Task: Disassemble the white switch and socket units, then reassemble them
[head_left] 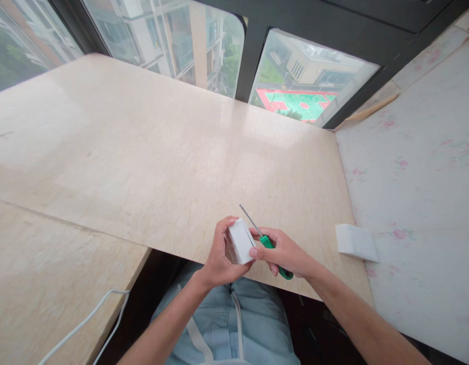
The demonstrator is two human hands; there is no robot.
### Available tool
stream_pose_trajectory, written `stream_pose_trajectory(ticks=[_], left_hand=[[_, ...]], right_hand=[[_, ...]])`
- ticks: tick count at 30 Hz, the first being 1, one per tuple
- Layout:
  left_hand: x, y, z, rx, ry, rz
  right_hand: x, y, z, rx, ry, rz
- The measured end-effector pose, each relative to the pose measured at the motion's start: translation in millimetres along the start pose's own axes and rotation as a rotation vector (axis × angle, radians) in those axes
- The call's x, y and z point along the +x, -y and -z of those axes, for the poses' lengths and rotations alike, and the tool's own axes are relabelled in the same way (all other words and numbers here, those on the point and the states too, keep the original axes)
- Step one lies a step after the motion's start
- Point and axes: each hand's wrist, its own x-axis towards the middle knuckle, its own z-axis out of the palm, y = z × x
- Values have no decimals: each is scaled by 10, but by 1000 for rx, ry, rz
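My left hand (222, 257) is closed around a small white box (241, 241), fingers along its far edge and thumb side beneath. The box is held tilted over the front edge of the stone sill, and its left side looks shiny. My right hand (285, 253) grips a screwdriver (266, 242) with a green handle, its metal shaft pointing up and to the left past the box. The thumb of that hand also presses on the box's right lower corner. Part of the green handle is hidden by my right fingers.
A white block-like item (356, 242) lies at the right against the flowered wall (405, 203). The beige stone sill (173, 152) stretches to the window frame (246, 56). A white cable (86, 320) hangs over the lower-left slab's edge, beside a dark gap.
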Motion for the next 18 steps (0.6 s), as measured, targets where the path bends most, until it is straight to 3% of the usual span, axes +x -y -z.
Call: stream_pose_trajectory(ticks=[3,6,11,18], left_hand=[[-57,18,14,35,-27,-35],[-101,-13,77,52,28,-38],[-161,-95,184,44,35,-43],[-133,-187,239,-89,34,99]], right_hand=[[17,-139,-34,40,-4,8],[29,-146,-62,17,28,15],[29,52,-100,-100,98,58],[70,251,-129,-178,174,83]])
